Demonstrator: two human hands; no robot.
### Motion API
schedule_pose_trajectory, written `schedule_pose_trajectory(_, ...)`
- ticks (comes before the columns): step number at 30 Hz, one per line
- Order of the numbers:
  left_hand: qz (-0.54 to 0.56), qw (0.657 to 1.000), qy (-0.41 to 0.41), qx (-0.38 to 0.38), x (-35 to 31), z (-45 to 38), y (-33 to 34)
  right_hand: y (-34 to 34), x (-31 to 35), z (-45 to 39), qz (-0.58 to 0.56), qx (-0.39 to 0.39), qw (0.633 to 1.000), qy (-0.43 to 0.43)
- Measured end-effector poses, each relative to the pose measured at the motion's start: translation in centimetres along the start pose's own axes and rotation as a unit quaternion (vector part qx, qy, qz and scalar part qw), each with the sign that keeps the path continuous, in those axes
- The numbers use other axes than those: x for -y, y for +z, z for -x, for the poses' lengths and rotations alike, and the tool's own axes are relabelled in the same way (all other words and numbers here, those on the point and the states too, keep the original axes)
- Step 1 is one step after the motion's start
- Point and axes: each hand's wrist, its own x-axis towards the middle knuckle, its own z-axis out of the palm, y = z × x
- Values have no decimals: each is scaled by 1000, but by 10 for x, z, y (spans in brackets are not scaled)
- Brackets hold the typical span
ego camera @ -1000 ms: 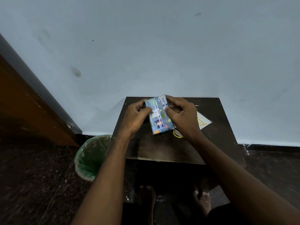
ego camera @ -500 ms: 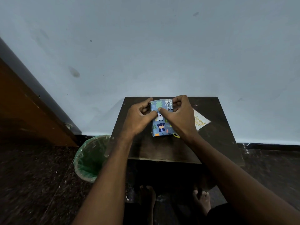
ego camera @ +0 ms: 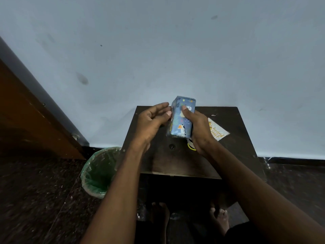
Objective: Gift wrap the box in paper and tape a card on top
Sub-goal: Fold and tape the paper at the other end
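Blue patterned paper is covering the box (ego camera: 182,118), which the right hand (ego camera: 198,131) is gripping and tilting up above the table (ego camera: 175,161), probably to check the folds. The left hand (ego camera: 151,120) is hovering beside it, fingers relaxed, holding nothing. The card (ego camera: 217,132) is lying to the right.

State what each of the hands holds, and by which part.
Right hand grips the wrapped box by its right side; left hand holds nothing.
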Motion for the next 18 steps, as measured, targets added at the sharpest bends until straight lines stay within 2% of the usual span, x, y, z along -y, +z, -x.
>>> schedule_pose_trajectory(2, 5, 999, -29, 26, 2, 0, 0, -1, 5, 0, -67, -2, 994, 85)
schedule_pose_trajectory(4, 16, 997, -61, 44, 3, 2, 0, -2, 5, -4, -67, -15, 991, 113)
schedule_pose_trajectory(9, 11, 998, -59, 27, 2, 1, -5, -3, 2, -5, 133, -54, 989, 22)
schedule_pose_trajectory(13, 12, 999, -43, 2, 3, 0, -6, -5, 5, -3, 158, -28, 987, -13)
schedule_pose_trajectory(18, 17, 999, -31, 8, 4, -1, -9, -12, 10, 1, 213, -49, 973, -78)
